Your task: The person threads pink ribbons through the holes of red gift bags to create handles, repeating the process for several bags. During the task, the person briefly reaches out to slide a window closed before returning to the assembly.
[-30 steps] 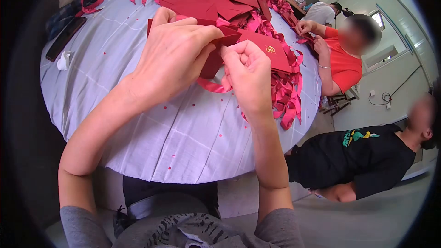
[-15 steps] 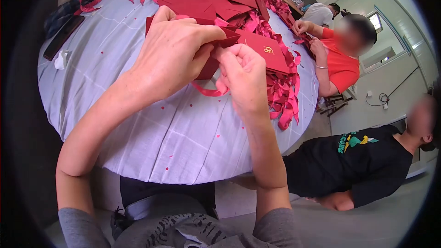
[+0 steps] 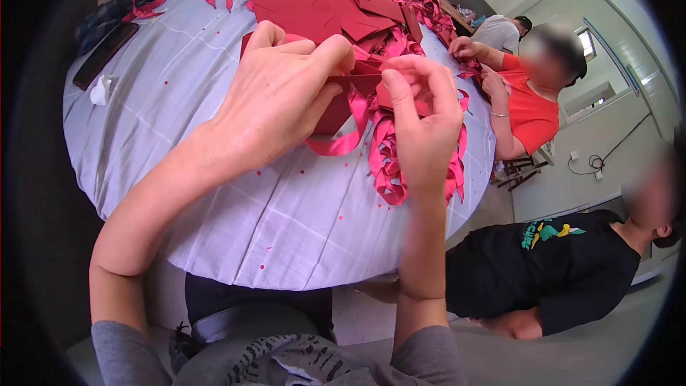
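Observation:
My left hand (image 3: 280, 93) grips a dark red paper bag (image 3: 336, 109) from above, thumb and fingers pinched on its upper edge. My right hand (image 3: 423, 123) is raised beside it, fingers pinched on the pink ribbon (image 3: 349, 137) that loops down from the bag. Both hands hover over a round table covered in a pale cloth (image 3: 214, 171). The bag's body is mostly hidden by my left hand.
Flat red bags with gold marks (image 3: 307, 0) pile at the table's far side, with a heap of pink ribbons (image 3: 407, 164) to the right. A dark phone (image 3: 103, 53) lies at left. A person in orange (image 3: 529, 93) works opposite; a person in black (image 3: 557, 257) sits at right.
My right hand has lifted and shifted right, drawing the ribbon out into a longer loop under the bag. My left hand stays on the bag.

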The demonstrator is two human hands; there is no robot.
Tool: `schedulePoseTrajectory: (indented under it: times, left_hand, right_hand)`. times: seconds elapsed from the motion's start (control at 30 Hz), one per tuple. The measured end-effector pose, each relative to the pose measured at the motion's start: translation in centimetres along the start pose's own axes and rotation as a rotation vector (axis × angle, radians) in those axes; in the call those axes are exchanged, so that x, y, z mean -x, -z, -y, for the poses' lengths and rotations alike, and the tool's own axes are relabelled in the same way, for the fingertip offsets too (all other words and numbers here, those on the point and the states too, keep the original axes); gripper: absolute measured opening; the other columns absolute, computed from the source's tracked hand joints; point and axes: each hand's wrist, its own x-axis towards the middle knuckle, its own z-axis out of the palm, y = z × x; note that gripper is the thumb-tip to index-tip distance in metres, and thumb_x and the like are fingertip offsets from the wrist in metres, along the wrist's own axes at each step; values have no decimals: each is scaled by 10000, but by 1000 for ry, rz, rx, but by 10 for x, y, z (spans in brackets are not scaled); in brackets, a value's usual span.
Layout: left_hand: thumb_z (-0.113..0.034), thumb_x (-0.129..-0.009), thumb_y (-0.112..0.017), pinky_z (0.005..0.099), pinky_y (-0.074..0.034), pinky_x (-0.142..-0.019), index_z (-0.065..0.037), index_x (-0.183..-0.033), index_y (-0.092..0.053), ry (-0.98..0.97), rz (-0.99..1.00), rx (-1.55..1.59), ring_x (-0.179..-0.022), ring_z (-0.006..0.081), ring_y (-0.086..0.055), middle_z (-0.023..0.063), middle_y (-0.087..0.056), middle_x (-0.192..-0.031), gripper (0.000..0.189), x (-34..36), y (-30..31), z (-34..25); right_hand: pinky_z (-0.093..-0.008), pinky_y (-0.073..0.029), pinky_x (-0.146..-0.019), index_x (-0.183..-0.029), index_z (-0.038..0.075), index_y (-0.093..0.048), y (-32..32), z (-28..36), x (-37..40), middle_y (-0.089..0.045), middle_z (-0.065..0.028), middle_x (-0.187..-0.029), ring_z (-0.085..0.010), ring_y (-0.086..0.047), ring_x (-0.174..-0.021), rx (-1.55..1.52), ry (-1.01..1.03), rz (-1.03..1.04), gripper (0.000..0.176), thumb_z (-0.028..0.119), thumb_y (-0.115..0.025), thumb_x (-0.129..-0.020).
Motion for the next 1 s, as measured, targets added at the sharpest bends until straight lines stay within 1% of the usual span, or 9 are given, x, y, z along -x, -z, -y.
schedulePoseTrajectory:
  times: [0.17,0.23,0.37,0.47,0.53,0.67,0.77,0.93,1.0]
  left_hand:
    - [-83,-756,-623,365,-356,-742,-68,-920,-479,-62,-60,7,-756,253,-597,64,-625,-744,219,2,0,-2]
    - [-86,-746,-637,363,-359,-746,-70,-905,-468,-67,-55,29,-753,247,-597,61,-624,-744,232,3,0,-2]
    - [-80,-738,-644,362,-360,-764,-71,-890,-465,-65,45,1,-747,240,-595,53,-626,-744,235,3,4,-5]
    - [-38,-724,-661,333,-321,-727,-77,-902,-510,-135,8,62,-734,201,-575,36,-614,-799,236,3,3,-6]
    - [-66,-741,-634,376,-365,-793,-79,-880,-506,-147,-10,6,-727,236,-591,47,-618,-716,190,3,4,-7]
    - [-60,-738,-631,381,-363,-801,-82,-879,-522,-130,-24,-12,-715,239,-587,54,-616,-717,180,3,3,-8]
    - [-58,-736,-630,377,-355,-785,-80,-866,-525,-87,53,-3,-703,249,-579,63,-615,-722,169,2,6,-8]
    - [-59,-747,-611,365,-330,-738,-71,-855,-531,-75,19,38,-701,245,-570,64,-610,-719,135,-1,5,-5]
    - [-49,-750,-600,360,-320,-742,-71,-870,-535,-85,82,33,-708,232,-566,60,-615,-730,138,0,10,-9]
  right_hand:
    - [-336,-431,-646,-786,17,-659,10,4,-28,-530,-99,-767,-219,-534,-699,145,115,252,109,124,-678,-770]
    - [-342,-434,-672,-791,26,-672,16,11,-43,-529,-117,-767,-235,-544,-740,306,132,537,164,187,-676,-760]
    - [-314,-433,-539,-795,-27,-634,18,12,-86,-548,-117,-549,-130,-517,-507,270,48,1047,248,218,-615,-765]
    - [-251,-432,-621,-803,-33,-658,7,29,-105,-591,-41,-647,-82,-547,-657,374,-102,1315,230,194,-646,-770]
    - [-246,-418,-601,-728,-42,-623,2,32,-107,-551,-12,-585,-65,-505,-600,337,-106,1373,207,164,-625,-750]
    - [-286,-443,-641,-795,8,-687,3,23,-100,-611,-38,-648,-123,-563,-657,304,-134,1271,179,153,-641,-700]
    - [-276,-438,-588,-774,-3,-678,6,7,-76,-604,-47,-645,-101,-539,-614,78,-165,981,160,114,-585,-716]
    - [-236,-382,-516,-789,-14,-664,3,-1,-55,-555,11,-625,-56,-470,-572,-153,-321,722,177,157,-626,-816]
    - [-192,-402,-614,-886,16,-672,6,-4,-63,-634,15,-793,-40,-510,-681,-289,-357,529,170,171,-651,-821]
